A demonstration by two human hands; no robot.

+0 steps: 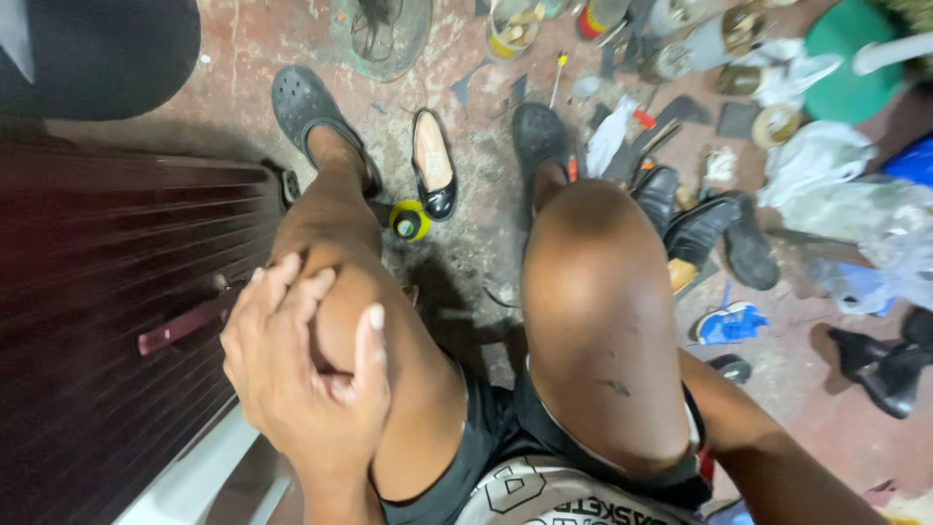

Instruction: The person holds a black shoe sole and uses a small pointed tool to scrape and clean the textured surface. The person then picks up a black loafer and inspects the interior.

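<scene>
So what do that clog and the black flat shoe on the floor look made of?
Clog: probably moulded foam or rubber, matte dark grey, with vent holes across the toe. Flat shoe: likely patent or polished leather, or a synthetic, given the glossy black toe; tan insole.

Open floor point(466, 262) lies between the two knees. Left: a dark red suitcase point(107, 321) blocks passage. Far and right: shoes point(432, 160), cans point(510, 29), tools and plastic bags point(826, 165) crowd the floor.

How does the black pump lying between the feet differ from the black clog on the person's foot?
The pump lies empty, its tan insole showing; the clog is worn on a foot. The pump is glossy and narrow; the clog is matte, wide and perforated with holes. Both are black and rest on the stained concrete floor.
</scene>
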